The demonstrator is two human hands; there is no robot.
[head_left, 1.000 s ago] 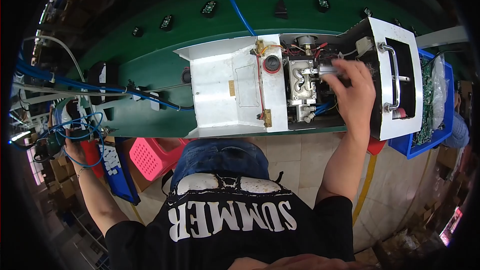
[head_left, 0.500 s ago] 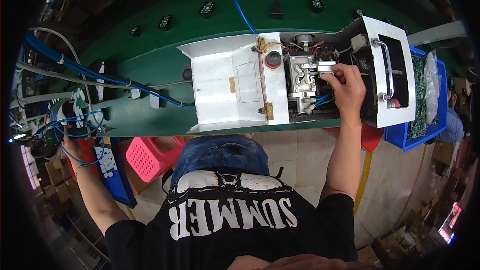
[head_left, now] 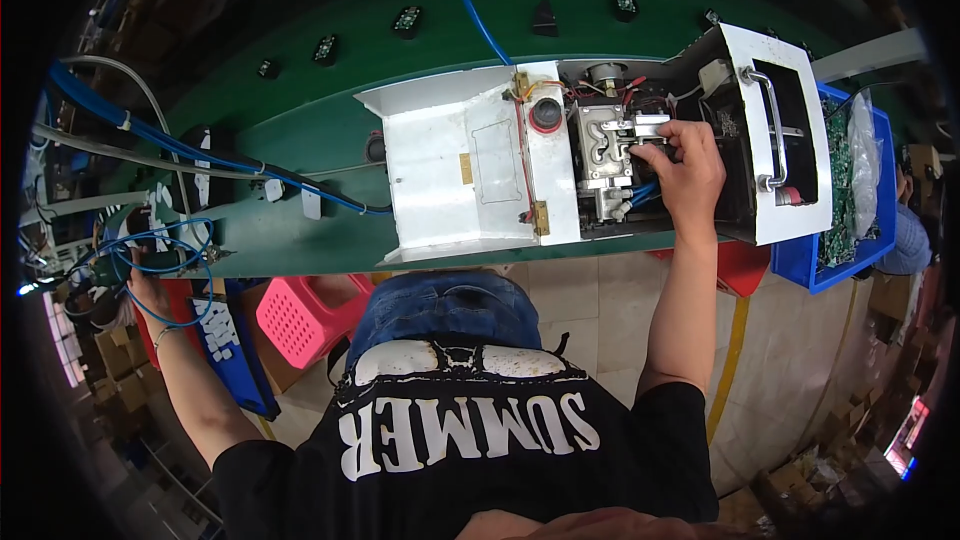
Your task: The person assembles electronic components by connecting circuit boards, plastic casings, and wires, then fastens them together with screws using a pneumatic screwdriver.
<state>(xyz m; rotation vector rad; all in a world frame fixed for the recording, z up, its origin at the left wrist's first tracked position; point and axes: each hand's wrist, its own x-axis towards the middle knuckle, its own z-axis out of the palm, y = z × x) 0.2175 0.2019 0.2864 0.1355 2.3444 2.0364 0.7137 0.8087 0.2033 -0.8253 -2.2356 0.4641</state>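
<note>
My right hand [head_left: 695, 178] reaches into the uncovered metal machine [head_left: 552, 202]. Its thumb and bent fingers close around the end of a small silver metal block [head_left: 650, 126], beside a silver fixture plate [head_left: 603, 148] with a winding groove. What lies under the fingertips is partly hidden. Far to the left, my left hand [head_left: 148, 292] is at the bench edge near a looped blue hose [head_left: 165, 237]. Its fingers are mostly hidden among dark objects and hose, so any grip there cannot be made out.
The machine's white hinged cover [head_left: 440, 175] lies folded left; a white panel with a handle [head_left: 768, 130] stands right. Small black parts with circuit boards [head_left: 406, 22] sit along the green surface [head_left: 330, 105]. A blue bin [head_left: 808, 275] holds green boards. A pink stool [head_left: 300, 320] stands below.
My right thumb has moved slightly left toward the grooved plate, and the fingers have shifted a little. The small black parts behind the machine have slid slightly left. My left hand stays about where it was.
</note>
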